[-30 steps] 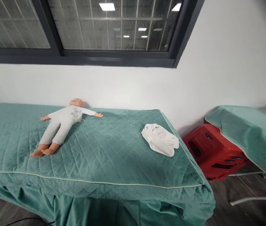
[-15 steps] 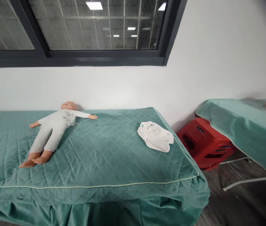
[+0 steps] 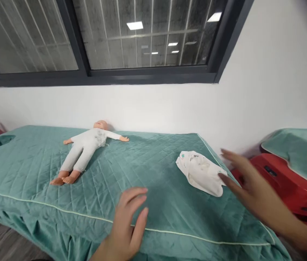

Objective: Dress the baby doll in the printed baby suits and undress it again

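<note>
L hand point(image 3: 125, 228) & R hand point(image 3: 255, 194) hold nothing, fingers loosely parted — white cloth point(image 3: 204, 172), ctr right, unlifted; R contact unclear — prob. early on.

Right hand point(image 3: 251, 188) is blurred, contact with white cloth point(image 3: 202, 174) unclear, cloth's print too small to tell; left hand's point(image 3: 125, 224) forearm cut by bottom edge, red plastic item point(image 3: 291, 185) by right.

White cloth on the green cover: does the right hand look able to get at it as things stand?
Probably yes: the right hand is open close by the white cloth, and no other object visibly blocks the way.
</note>
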### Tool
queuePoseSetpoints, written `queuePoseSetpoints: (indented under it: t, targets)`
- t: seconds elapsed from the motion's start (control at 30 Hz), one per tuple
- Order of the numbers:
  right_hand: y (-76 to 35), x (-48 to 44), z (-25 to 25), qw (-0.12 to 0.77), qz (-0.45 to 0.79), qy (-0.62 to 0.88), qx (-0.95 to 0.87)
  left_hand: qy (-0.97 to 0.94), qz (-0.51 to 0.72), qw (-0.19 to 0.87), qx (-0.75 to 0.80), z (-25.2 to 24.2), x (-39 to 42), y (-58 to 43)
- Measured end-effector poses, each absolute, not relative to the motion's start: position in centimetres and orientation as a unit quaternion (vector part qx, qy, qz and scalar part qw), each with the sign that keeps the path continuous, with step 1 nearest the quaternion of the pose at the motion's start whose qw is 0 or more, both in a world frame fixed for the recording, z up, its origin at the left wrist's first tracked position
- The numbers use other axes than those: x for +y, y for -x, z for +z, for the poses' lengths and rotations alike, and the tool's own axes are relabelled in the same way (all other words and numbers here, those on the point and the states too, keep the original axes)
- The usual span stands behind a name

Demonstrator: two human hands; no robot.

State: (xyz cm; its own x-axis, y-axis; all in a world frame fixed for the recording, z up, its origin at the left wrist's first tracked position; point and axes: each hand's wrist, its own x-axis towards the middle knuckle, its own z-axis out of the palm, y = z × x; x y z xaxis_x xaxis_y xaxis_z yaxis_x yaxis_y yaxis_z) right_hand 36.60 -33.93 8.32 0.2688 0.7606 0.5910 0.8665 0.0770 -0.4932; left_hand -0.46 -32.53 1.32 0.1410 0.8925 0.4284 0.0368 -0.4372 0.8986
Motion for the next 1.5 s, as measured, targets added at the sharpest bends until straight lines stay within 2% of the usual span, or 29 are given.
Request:
queuePoseSetpoints:
  t: [0.13, 0.23, 0.33, 0.47, 0.63, 0.7, 0.8, 0.97, 1.03, 1.13, 1.2, 1.27, 1.33, 1.5]
  targets:
    - [-41.5, -30.5, 1.5, 0.303, -0.005, 0.733, -0.609, -0.7, 0.461, 0.366, 0.405, -0.2, -26.7, -2.1]
    - [-42.9, -28.6, -1.6, 0.274, 0.011, 0.785, -0.556, -0.661, 0.431, 0.441, 0.428, -1.4, -22.0, -3.7]
    - [-41.5, -27.3, -1.5, 0.32, 0.007, 0.792, -0.52, -0.618, 0.419, 0.514, 0.421, -2.2, -18.3, -5.2]
    - [-36.7, -26.2, -0.3, 0.433, 0.137, 0.755, -0.473, -0.597, 0.421, 0.56, 0.391, -2.8, -16.4, -7.0]
    - [-28.4, -25.1, 0.4, 0.566, 0.279, 0.596, -0.497, -0.581, 0.453, 0.559, 0.38, -3.0, -16.0, -6.9]
    - [-25.6, -24.5, 1.1, 0.573, 0.352, 0.537, -0.51, -0.514, 0.493, 0.589, 0.383, -3.1, -15.8, -6.3]
    - [-23.5, -23.0, 2.4, 0.525, 0.419, 0.458, -0.581, -0.38, 0.527, 0.673, 0.355, -3.1, -15.3, -5.3]
    - [-25.8, -18.7, 2.5, 0.469, 0.385, 0.449, -0.657, -0.292, 0.572, 0.706, 0.298, -2.8, -14.5, -4.5]
    - [-27.1, -17.6, 1.5, 0.497, 0.297, 0.495, -0.647, -0.294, 0.578, 0.693, 0.314, -2.7, -14.4, -4.7]
    - [-27.1, -17.7, 0.3, 0.549, 0.105, 0.539, -0.63, -0.334, 0.591, 0.638, 0.362, -2.7, -14.5, -5.1]
    - [-25.9, -18.4, -0.1, 0.526, 0.047, 0.527, -0.666, -0.369, 0.609, 0.585, 0.389, -2.8, -14.7, -5.3]
    - [-24.4, -18.9, -0.2, 0.481, 0.061, 0.512, -0.709, -0.388, 0.614, 0.56, 0.397, -2.8, -14.8, -5.3]
    - [-23.4, -18.8, -0.2, 0.46, 0.107, 0.507, -0.721, -0.392, 0.598, 0.581, 0.387, -2.9, -15.0, -5.2]
    - [-23.4, -18.1, -0.5, 0.488, 0.225, 0.49, -0.686, -0.348, 0.601, 0.614, 0.376, -2.9, -15.0, -5.2]
